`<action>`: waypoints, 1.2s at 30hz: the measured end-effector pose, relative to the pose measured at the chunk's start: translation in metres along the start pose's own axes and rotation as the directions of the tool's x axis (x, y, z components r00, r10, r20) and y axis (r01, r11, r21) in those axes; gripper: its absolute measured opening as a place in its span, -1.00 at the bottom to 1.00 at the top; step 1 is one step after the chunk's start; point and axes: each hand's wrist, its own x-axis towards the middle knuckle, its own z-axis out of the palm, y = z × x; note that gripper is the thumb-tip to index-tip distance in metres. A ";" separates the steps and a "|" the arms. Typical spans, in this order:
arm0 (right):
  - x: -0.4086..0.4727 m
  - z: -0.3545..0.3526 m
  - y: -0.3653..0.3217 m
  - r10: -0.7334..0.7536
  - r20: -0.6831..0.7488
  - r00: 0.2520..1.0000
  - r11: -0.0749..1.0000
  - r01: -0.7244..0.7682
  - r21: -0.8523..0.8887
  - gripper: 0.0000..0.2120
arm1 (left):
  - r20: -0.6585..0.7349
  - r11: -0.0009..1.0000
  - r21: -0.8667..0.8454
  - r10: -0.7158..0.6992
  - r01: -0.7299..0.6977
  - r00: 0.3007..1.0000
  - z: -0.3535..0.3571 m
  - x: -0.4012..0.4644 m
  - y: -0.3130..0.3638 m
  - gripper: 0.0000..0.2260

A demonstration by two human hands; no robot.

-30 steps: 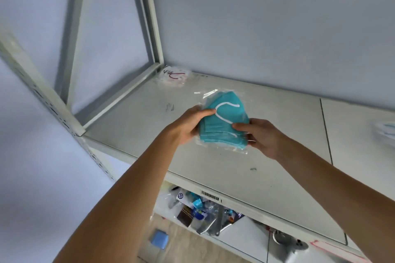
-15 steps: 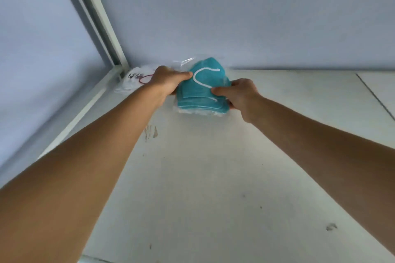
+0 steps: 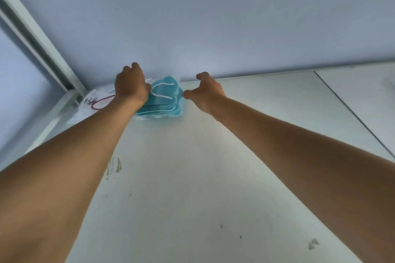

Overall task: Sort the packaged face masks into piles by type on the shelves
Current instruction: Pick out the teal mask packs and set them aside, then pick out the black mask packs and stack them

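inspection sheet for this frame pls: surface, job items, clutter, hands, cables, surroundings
Surface: pale grey metal shelf board, scuffed with dark marks; a seam to a second board at right.
Job's things: stack of teal face masks in clear plastic wrap lying at the back by the wall; white packaged mask with red ear loop beside it in the left corner.
Clutter: nothing seen.
Hands: left hand rests on the teal stack's left side, grip unclear; right hand open, thumb tip at the stack's right edge.
Cables: nothing seen.
Surroundings: pale blue wall; white metal shelf upright at left.
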 end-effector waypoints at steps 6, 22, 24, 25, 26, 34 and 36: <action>-0.038 -0.110 0.057 -0.267 -0.006 0.964 0.769 0.209 -0.604 -0.53 | -0.056 0.949 0.005 0.315 -0.315 0.947 -0.048 -0.037 0.068 -0.68; -0.219 -0.417 0.212 -0.084 -0.064 0.994 0.665 0.008 -0.747 -0.59 | 0.088 0.936 -0.082 0.350 -0.343 0.933 -0.103 -0.275 0.349 -0.64; -0.229 -0.439 0.221 -0.058 -0.087 0.995 0.683 -0.024 -0.730 -0.61 | 0.108 0.935 -0.067 0.354 -0.349 0.929 -0.109 -0.286 0.368 -0.62; -0.231 -0.448 0.226 -0.040 -0.098 0.994 0.693 -0.043 -0.720 -0.62 | 0.117 0.933 -0.060 0.360 -0.355 0.925 -0.111 -0.289 0.377 -0.62; -0.232 -0.454 0.230 -0.023 -0.108 0.994 0.702 -0.061 -0.710 -0.64 | 0.126 0.930 -0.054 0.366 -0.363 0.922 -0.113 -0.290 0.384 -0.62; -0.230 -0.497 0.268 0.015 -0.150 0.989 0.722 -0.115 -0.682 -0.61 | 0.177 0.896 -0.015 0.440 -0.445 0.880 -0.108 -0.278 0.452 -0.60; -0.230 -0.508 0.279 0.027 -0.162 0.986 0.714 -0.133 -0.687 -0.59 | 0.181 0.886 -0.007 0.457 -0.463 0.871 -0.106 -0.274 0.473 -0.60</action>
